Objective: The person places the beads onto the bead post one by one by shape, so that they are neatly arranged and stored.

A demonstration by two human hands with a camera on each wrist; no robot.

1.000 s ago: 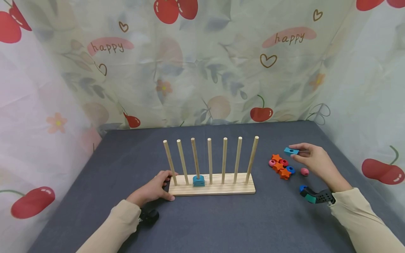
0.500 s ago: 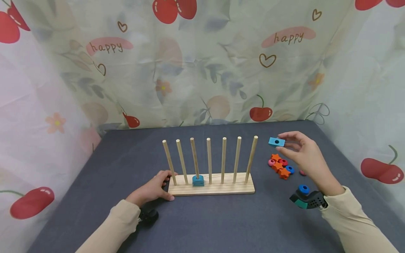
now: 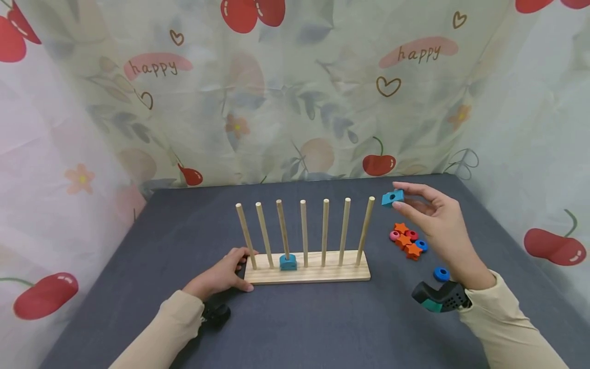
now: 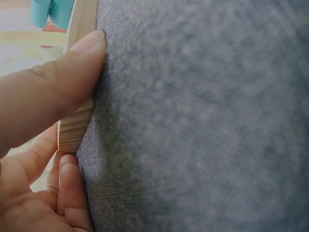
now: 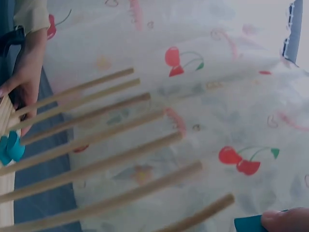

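Note:
A wooden peg board (image 3: 318, 275) with a row of several upright pegs stands on the dark table. My left hand (image 3: 221, 274) grips its left end; in the left wrist view the thumb (image 4: 58, 92) lies along the board's front edge and the fingers are around the end. A blue block (image 3: 288, 264) sits at the foot of the third peg from the left. Beyond the rightmost peg, my right hand (image 3: 435, 220) pinches another blue block (image 3: 393, 198) with a hole, in the air near that peg's top. Only part of this held block (image 5: 247, 224) shows in the right wrist view.
Right of the board lie orange star beads (image 3: 413, 251) clustered with pink, red and blue round beads. A separate blue bead (image 3: 441, 274) lies nearer, by the right wrist camera (image 3: 440, 297). A printed curtain (image 3: 286, 102) surrounds the table's back and sides.
My right hand has carried its blue block left and up from beyond the bead cluster towards the rightmost peg, and the block has turned. My left hand has stayed on the board's end.

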